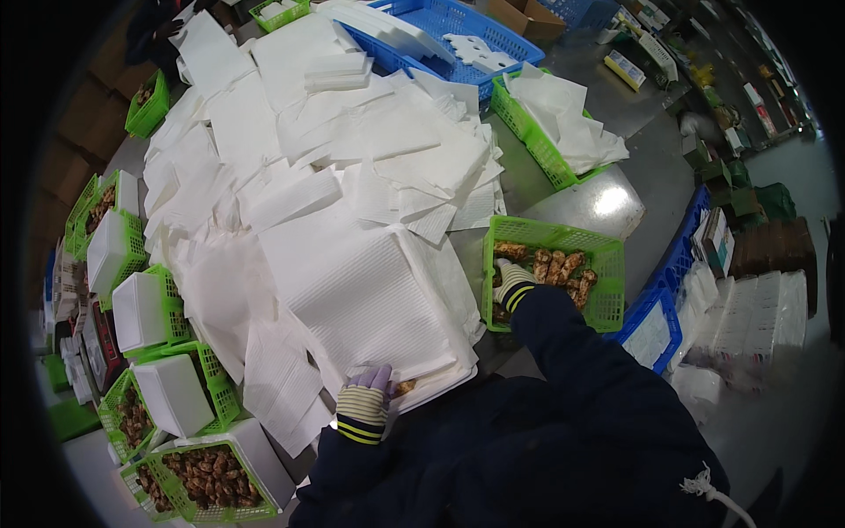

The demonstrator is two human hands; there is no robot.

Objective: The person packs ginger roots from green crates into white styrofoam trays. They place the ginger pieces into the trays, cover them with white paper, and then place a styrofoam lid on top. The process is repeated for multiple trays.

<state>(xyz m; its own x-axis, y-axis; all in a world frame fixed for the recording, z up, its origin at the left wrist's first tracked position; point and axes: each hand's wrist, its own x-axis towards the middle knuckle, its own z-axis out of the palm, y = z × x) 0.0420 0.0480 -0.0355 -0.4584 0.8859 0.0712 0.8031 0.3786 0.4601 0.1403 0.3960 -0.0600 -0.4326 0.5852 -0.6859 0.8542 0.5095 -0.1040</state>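
My left hand point(366, 389), in a striped glove with purple fingers, rests at the near edge of a white foam tray point(432, 391) and touches the paper over it. White embossed absorbent paper point(370, 290) covers most of the tray; a brown mushroom point(403, 388) shows at the uncovered near edge beside my fingers. My right hand point(513, 280), gloved too, reaches inside a green plastic basket point(606, 254) at its left side. Thick-stemmed mushrooms point(558, 266) lie in that basket. My right fingertips are partly hidden, and whether they grip a mushroom is unclear.
Loose paper sheets point(396, 132) pile across the metal table point(660, 142). Green baskets of mushrooms point(211, 475) and white foam boxes point(173, 396) line the left. A blue crate point(508, 33) and a paper-filled green basket point(541, 148) stand beyond. Another person's hand point(168, 28) shows top left.
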